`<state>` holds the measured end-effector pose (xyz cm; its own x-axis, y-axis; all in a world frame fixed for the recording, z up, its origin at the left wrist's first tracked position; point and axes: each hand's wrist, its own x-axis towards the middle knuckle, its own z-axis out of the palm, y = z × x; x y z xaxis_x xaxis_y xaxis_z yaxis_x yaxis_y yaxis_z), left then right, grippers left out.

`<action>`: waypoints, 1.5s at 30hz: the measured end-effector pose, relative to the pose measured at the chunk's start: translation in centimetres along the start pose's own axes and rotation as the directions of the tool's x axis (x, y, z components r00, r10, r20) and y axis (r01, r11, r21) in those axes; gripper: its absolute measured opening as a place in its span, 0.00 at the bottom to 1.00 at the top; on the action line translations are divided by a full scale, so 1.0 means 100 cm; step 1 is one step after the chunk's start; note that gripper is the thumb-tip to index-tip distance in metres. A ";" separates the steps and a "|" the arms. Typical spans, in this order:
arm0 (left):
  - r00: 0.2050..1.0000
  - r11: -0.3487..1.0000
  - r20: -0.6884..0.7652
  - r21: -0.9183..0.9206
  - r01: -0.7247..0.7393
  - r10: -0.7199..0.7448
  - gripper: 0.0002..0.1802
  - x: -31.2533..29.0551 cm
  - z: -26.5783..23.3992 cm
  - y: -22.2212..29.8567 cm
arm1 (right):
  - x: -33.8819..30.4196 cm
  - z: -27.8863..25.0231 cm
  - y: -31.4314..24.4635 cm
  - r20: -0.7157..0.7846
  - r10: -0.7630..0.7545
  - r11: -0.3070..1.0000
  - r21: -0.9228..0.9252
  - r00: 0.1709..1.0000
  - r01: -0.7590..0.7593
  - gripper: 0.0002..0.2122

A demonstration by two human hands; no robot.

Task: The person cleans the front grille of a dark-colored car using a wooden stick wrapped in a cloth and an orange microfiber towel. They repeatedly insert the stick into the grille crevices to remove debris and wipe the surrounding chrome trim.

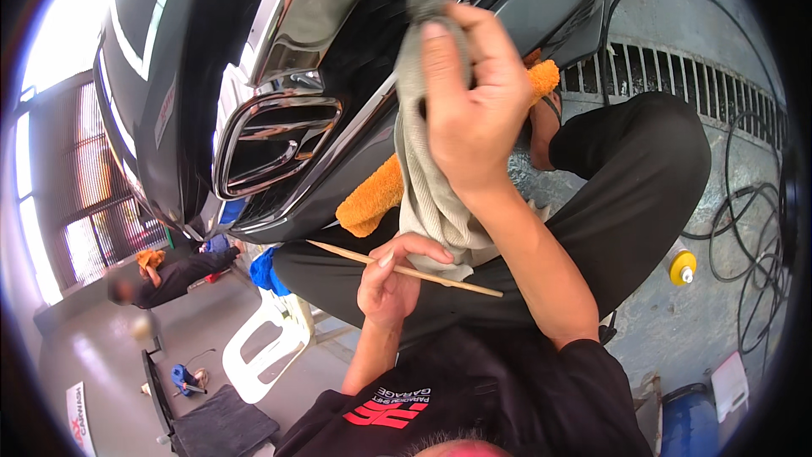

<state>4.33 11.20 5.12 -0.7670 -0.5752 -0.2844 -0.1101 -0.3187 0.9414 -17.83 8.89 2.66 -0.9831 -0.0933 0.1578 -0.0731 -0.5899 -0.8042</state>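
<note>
My right hand [478, 110] is raised before the car front, thumb and fingers closed on a grey cloth [419, 169]. The cloth's bunched tip pokes out above the fingers, and the rest hangs toward my lap. Lower down, my left hand [389, 283] grips a thin wooden stick [457, 284] with a pointed end, held slantwise. The cloth's lower end lies beside the left fingertips; whether they touch it I cannot tell. An orange towel [372, 199] shows behind the grey cloth. Close to my hands is the dark car's grille with a chrome-framed emblem [279, 144].
A drain grate [668, 76] crosses the floor at right, near a black hose [727, 203] and a yellow-topped container [682, 267]. At left are a white plastic chair [266, 351], a blue cloth [267, 271] and another person [182, 278] holding an orange cloth. A blue barrel [689, 423] stands lower right.
</note>
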 end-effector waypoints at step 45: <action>0.971 0.991 0.224 -0.122 -0.061 0.088 0.37 0.010 -0.013 0.004 | 0.007 0.004 0.008 0.638 -0.238 0.657 -0.450 0.732 0.605 0.14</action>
<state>4.29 9.52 4.95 -0.8956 -0.4176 -0.1531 0.0151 -0.3725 0.9279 -18.55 8.03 2.33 -0.5951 -0.4401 0.6724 -0.7187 -0.0828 -0.6904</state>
